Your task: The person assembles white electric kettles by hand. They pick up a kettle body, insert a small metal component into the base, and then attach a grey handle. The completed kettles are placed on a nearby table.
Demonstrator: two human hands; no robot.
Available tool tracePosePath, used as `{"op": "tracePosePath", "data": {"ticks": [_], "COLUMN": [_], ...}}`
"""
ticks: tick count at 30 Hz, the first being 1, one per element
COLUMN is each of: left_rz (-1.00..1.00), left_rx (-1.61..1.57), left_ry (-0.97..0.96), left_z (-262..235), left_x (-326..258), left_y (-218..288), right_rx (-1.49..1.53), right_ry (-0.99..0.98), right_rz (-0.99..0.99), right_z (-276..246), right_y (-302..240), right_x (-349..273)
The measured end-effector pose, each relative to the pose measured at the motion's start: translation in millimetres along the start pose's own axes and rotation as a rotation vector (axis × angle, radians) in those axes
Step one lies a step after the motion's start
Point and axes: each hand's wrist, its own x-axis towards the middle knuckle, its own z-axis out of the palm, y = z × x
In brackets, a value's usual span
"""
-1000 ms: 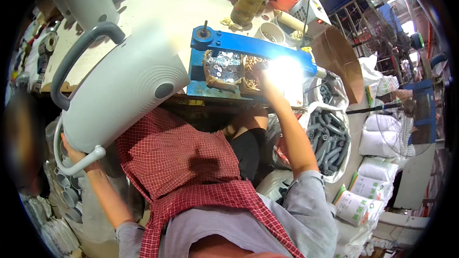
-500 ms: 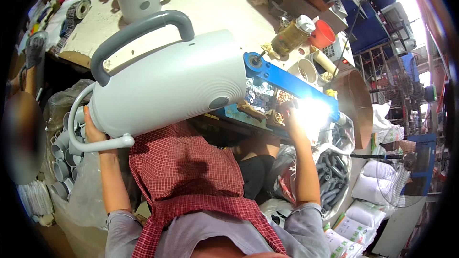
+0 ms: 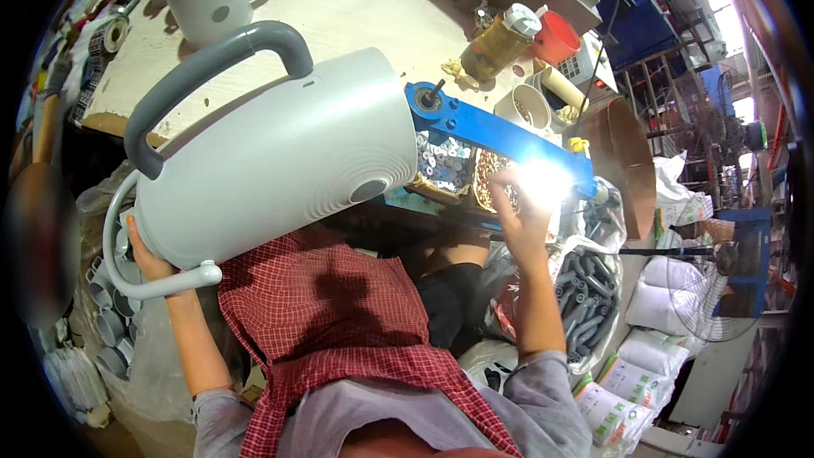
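Note:
A large pale grey insulated jug body (image 3: 280,153) lies tilted across in front of me, with a dark grey handle (image 3: 212,59) on its upper side and a pale wire-like carrying loop (image 3: 114,242) at its left end. My left hand (image 3: 151,253) supports that left end from beneath, fingers partly hidden by the jug. My right hand (image 3: 519,208) is over a small compartment of copper-coloured rivets (image 3: 487,171), fingers bent together at their surface. Glare hides part of it, and anything pinched there is too small to make out. Beside the rivets sits a compartment of pale and grey small parts (image 3: 443,159).
A blue machine arm (image 3: 492,131) with a bright lamp (image 3: 544,185) runs along the tables's right side. Beyond are a jar (image 3: 500,42), a red cup (image 3: 555,36) and a white cup (image 3: 521,108). Bags of grey handles (image 3: 585,305) and grey cups (image 3: 110,322) flank me.
The view has shifted, so jug and bench appear farther left. My right hand has come slightly up from the rivets and shows more clearly. My left hand keeps its hold on the jug body.

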Motion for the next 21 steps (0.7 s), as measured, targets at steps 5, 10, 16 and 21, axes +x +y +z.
{"op": "tracePosePath", "data": {"ticks": [5,10,16,21], "left_rz": [0.032,0.033,-0.028,0.035], "left_rx": [0.08,0.044,0.0,0.021], "left_ry": [0.103,0.059,0.06,0.028], "left_z": [18,0,3,-1], "left_x": [-1,2,-2,1], "left_y": [1,-1,9,4], "right_rx": [0.153,0.176,0.285,0.327], "right_ry": [0.016,-0.022,-0.324,-0.441], "right_rz": [-0.093,-0.133,-0.032,0.042], "right_z": [16,38,21,14], "right_y": [-32,-18,-10,-14], "right_x": [88,116,132,142]}}
